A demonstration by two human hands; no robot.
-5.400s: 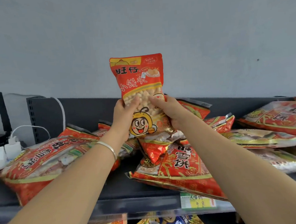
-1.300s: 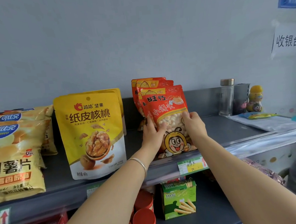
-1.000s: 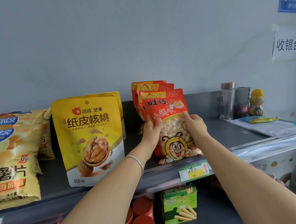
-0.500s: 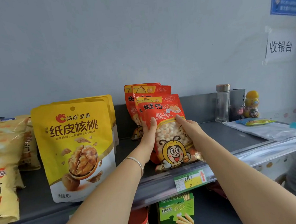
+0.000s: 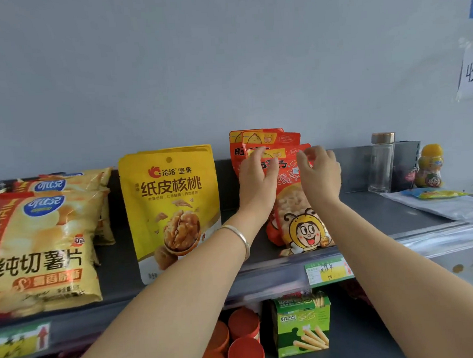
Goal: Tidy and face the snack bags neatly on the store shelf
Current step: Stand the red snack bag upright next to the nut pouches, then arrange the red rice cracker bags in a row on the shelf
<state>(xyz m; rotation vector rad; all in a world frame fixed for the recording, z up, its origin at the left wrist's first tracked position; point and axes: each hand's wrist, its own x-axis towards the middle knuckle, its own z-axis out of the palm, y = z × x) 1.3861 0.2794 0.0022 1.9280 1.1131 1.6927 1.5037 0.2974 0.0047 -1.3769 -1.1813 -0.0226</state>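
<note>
Grey wall rises behind a dark store shelf [image 5: 370, 212] seen from your head camera. Your left hand [image 5: 257, 183] and right hand [image 5: 319, 175] are raised at the top of the front red snack bag [image 5: 301, 219], which stands upright near the shelf's front lip with more red bags [image 5: 266, 139] stacked behind it. Fingers on both hands are loosely curled and spread, fingertips at or just off the bag's upper edge; whether they pinch it, you cannot tell from here. Beyond your left fingers stands a yellow walnut pouch [image 5: 173, 207], then potato chip bags [image 5: 43, 246]. Past your right fingers, well apart, sits a clear bottle [image 5: 381, 164]. The risk: with only its base supporting it, the front bag may slump forward off the lip if your fingertips nudge its top.
</note>
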